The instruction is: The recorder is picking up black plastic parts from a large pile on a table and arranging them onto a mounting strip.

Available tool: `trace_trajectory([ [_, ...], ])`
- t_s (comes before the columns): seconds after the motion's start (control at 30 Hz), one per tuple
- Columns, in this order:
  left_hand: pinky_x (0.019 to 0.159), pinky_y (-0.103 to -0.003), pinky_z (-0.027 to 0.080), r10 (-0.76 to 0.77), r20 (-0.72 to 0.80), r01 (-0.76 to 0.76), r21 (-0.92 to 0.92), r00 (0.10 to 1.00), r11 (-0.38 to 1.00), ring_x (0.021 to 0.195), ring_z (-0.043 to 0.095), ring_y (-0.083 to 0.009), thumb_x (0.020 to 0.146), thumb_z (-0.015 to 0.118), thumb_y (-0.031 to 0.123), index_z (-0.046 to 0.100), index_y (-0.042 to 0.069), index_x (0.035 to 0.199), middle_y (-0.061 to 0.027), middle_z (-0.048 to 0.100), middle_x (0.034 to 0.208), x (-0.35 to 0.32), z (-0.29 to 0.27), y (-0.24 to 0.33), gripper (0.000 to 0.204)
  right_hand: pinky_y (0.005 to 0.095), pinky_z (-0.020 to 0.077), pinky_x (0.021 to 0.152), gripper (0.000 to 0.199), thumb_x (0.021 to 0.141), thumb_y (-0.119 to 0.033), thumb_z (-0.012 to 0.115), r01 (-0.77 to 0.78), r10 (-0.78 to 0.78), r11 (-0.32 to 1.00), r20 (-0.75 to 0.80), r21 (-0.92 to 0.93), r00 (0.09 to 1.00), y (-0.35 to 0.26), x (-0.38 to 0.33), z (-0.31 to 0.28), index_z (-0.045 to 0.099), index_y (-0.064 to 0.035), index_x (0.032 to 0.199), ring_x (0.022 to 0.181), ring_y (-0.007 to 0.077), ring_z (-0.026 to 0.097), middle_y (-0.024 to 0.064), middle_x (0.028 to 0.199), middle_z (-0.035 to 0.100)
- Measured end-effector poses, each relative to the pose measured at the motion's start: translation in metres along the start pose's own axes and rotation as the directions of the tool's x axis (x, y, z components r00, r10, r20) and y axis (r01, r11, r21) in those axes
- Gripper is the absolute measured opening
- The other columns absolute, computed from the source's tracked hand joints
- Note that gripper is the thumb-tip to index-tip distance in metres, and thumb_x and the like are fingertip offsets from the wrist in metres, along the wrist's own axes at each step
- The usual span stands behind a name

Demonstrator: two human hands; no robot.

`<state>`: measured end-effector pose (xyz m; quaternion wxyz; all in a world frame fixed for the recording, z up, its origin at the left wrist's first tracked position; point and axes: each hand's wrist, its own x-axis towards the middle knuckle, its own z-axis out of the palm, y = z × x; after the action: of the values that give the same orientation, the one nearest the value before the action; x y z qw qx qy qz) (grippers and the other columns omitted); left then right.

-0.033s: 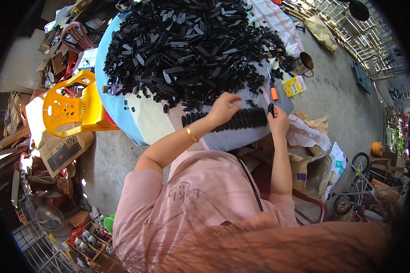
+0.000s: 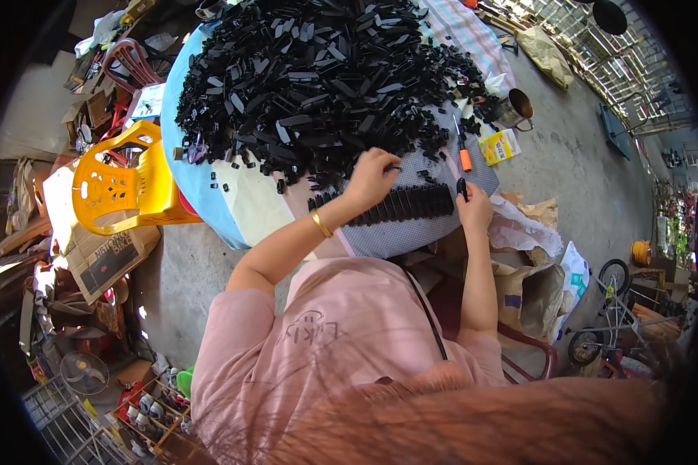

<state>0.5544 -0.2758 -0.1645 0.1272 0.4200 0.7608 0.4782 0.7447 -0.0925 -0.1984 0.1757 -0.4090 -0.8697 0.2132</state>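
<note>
A round worktop (image 2: 209, 194) with a pale blue and cream cover is standing on a bare concrete floor (image 2: 574, 155) in a cluttered open yard, and a heap of black plastic parts (image 2: 318, 70) is covering most of it. A yellow plastic chair (image 2: 120, 182) is sitting just beside the worktop's left edge, above a flat brown carton (image 2: 101, 260) with dark print. A small yellow packet (image 2: 500, 146) is lying at the worktop's right rim, near a metal mug (image 2: 517, 108). The left hand (image 2: 372, 177) is reaching to the heap's near edge, its fingers pinching one black part. The right hand (image 2: 473, 208) is resting at the end of a row of parts (image 2: 399, 205) lined up on a grey mat (image 2: 426, 229), fingers closing round a small dark piece beside an orange-handled tool (image 2: 464, 159).
</note>
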Motion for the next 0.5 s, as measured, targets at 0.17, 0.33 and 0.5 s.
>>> trace_trajectory([
  [0.17,0.084,-0.035,0.039,0.182,0.031,-0.155,0.673,0.983,0.723,0.102,0.046,-0.0258,0.070,0.058,0.007,0.060,0.006,0.100,-0.0070,0.054,0.103,0.023,-0.039,-0.049,0.030,0.0378,0.0480,0.069,0.027,0.071,-0.016,0.067,-0.008,0.009,1.000,0.181,-0.008,0.983,0.023,-0.001,0.014,0.064,-0.0056,0.096,0.078,0.0295,0.061,0.0124,0.083,0.062],
  [0.33,0.083,-0.037,0.035,0.168,0.151,-0.217,0.831,0.974,0.512,0.098,0.046,-0.0225,0.068,0.058,0.010,0.055,0.007,0.096,-0.0067,0.052,0.101,0.024,-0.045,-0.066,0.027,0.0391,0.0480,0.068,0.021,0.075,-0.018,0.063,0.140,-0.143,0.990,0.122,0.033,0.982,0.034,0.004,0.022,0.065,-0.0048,0.092,0.077,0.0301,0.061,0.0136,0.082,0.062],
  [0.5,0.085,-0.039,0.034,0.173,0.201,-0.259,0.855,0.964,0.449,0.096,0.046,-0.0220,0.068,0.059,0.012,0.055,0.008,0.093,-0.0062,0.053,0.096,0.028,-0.040,-0.066,0.025,0.0399,0.0476,0.068,0.019,0.077,-0.019,0.061,0.086,-0.088,0.996,0.060,0.038,0.994,0.010,0.043,0.036,0.066,-0.0061,0.089,0.078,0.0316,0.060,0.0143,0.085,0.062],
])
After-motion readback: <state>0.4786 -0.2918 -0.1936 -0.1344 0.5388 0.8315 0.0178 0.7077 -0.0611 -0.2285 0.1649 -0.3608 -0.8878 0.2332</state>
